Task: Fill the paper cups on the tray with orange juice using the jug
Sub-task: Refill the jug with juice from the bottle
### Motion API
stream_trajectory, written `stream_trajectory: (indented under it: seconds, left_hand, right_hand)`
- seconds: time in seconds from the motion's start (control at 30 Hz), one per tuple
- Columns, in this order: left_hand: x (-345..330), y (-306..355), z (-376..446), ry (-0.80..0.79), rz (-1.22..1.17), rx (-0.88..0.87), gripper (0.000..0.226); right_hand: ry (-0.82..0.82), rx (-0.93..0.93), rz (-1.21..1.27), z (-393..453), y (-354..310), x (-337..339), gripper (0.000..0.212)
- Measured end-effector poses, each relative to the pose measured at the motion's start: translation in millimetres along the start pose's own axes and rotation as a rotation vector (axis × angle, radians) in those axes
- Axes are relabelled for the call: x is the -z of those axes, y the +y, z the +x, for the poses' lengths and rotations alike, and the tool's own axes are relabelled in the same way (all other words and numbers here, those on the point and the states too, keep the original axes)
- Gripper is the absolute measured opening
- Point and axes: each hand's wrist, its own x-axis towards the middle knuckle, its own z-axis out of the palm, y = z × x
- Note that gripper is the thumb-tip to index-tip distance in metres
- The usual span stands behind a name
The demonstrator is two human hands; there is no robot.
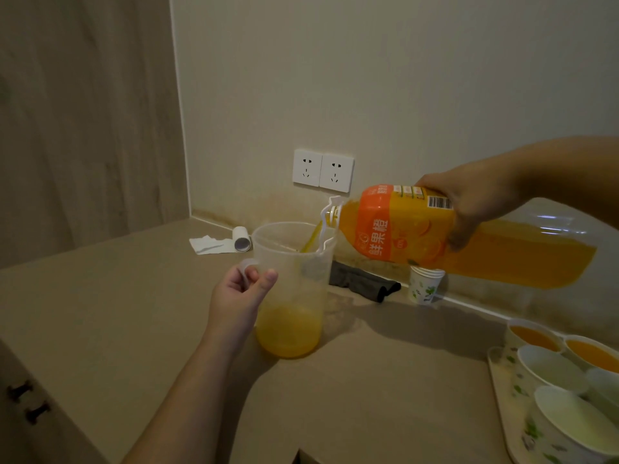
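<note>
A clear plastic jug [294, 262] stands on the counter with a little orange juice in its bottom. My left hand [239, 298] grips its handle. My right hand [469, 202] holds a large orange juice bottle [418, 229] tipped on its side, and a thin stream runs from its mouth into the jug. At the lower right a tray [502, 396] holds several paper cups: two at the back [536, 338] hold juice, the nearer ones [552, 370] look empty.
A stack of spare paper cups [424, 284] stands by the wall next to a dark cloth [363, 281]. A nearly used-up paper roll [234, 242] lies at the back. Two wall sockets [323, 170] sit above the counter. Drawer handles [28, 401] show at the lower left.
</note>
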Motion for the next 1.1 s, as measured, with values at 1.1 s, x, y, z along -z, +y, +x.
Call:
stream_trajectory:
  seconds: [1.1]
  left_hand:
    - [-1.7,1.7,-2.4,0.004,-0.009,0.004,0.026]
  right_hand:
    - [-0.032,0.027,-0.001,0.2,-4.0,4.5,0.071]
